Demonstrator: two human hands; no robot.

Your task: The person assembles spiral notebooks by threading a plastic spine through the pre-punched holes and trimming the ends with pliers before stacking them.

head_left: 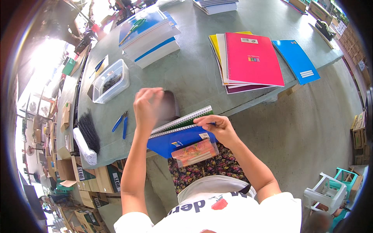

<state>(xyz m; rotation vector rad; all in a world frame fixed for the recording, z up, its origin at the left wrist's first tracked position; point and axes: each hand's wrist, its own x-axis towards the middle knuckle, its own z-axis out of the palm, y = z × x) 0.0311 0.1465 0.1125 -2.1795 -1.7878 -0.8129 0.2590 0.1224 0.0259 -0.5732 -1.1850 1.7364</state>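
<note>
A blue-covered spiral notebook [167, 143] leans at the table's near edge, with its perforated spine edge and a green sheet [190, 122] behind the cover. My right hand [219, 130] has its fingers closed on the right end of that spine. Over the left end, my left hand [147, 106] is raised off the notebook, fingers curled together and partly smeared by motion; what they hold, if anything, cannot be made out. A dark rounded object [169, 105] lies just behind the notebook. Against the blue cover, above my lap, is an orange-pink printed packet [196, 152].
Blue-handled pliers [120, 123], black wire coils [88, 130] and a clear tub [123, 79] of small dark pieces lie left. Farther back, green-handled scissors [135, 28] top a book stack [155, 48]. Pink [252, 66] and blue [297, 60] notebooks lie right; stools [326, 192] stand beyond.
</note>
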